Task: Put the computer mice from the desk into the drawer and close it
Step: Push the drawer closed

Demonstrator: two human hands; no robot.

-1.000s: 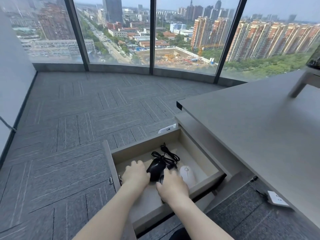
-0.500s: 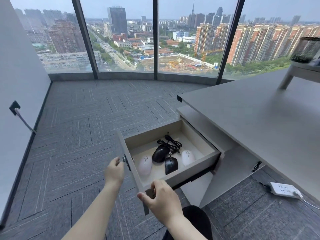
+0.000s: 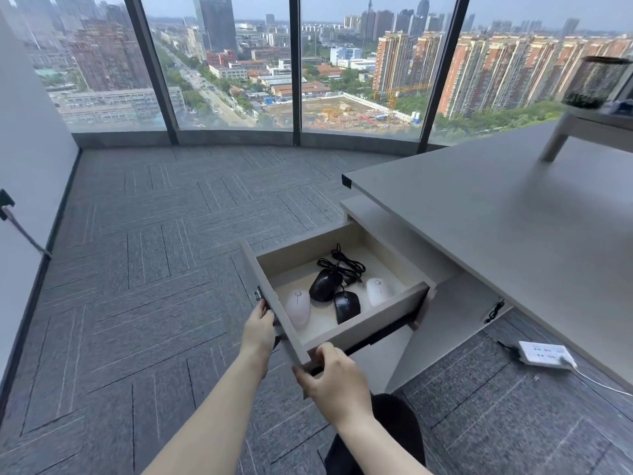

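Four mice lie in the open drawer (image 3: pixel 370 323): a white mouse (image 3: pixel 298 307), a big black mouse (image 3: pixel 324 284), a small black mouse (image 3: pixel 347 306) and another white mouse (image 3: pixel 377 291). The grey desk (image 3: pixel 513 214) sits above grey carpet (image 3: pixel 144 262) by tall windows (image 3: pixel 226 63). The left hand (image 3: pixel 258 332) presses the drawer front; the right hand (image 3: pixel 334 382) pinches its corner. A power strip (image 3: pixel 544 354) lies under the desk.

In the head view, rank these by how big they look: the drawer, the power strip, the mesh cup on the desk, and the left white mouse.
1. Drawer, clearly largest.
2. Mesh cup.
3. Power strip.
4. Left white mouse.
The cup stands farther away, so its true size is unsure.
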